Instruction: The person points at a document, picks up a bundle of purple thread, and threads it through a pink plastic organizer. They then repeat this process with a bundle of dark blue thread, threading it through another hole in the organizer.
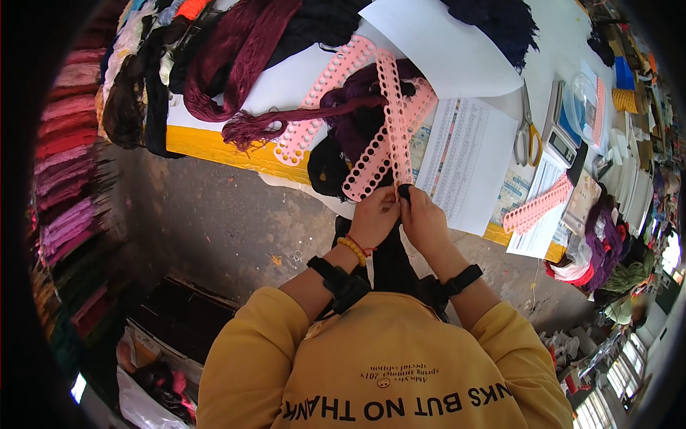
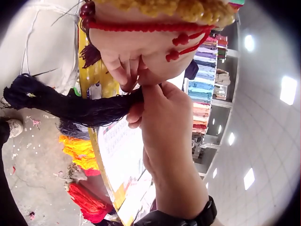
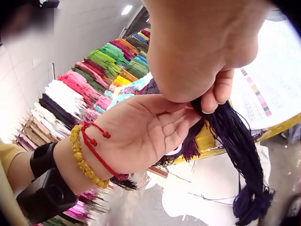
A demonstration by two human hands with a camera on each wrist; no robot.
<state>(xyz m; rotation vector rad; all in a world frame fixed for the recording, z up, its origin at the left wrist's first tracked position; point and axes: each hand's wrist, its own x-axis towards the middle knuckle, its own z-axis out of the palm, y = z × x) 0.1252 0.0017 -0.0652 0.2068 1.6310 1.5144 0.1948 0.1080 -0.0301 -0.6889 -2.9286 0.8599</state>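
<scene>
Both hands meet in front of the table's edge, holding the top of a dark navy skein of thread (image 2: pixel 75 108). My right hand (image 1: pixel 426 217) pinches the skein between thumb and curled fingers. Its strands hang loose below the hand in the right wrist view. Close against it, my left hand (image 1: pixel 376 218) has its fingertips and thumb drawn together on the same gathered end; the grip point is partly hidden by the hands. A pink perforated strip (image 1: pixel 393 107) runs down the table to the fingertips, crossing another pink perforated strip (image 1: pixel 375 161).
Maroon thread (image 1: pixel 236 57) and dark purple thread (image 1: pixel 357 132) lie on the table. A printed chart sheet (image 1: pixel 464 161), scissors (image 1: pixel 529 136) and a digital scale (image 1: pixel 561 139) are to the right. Hanging coloured skeins (image 1: pixel 68 157) line the left side.
</scene>
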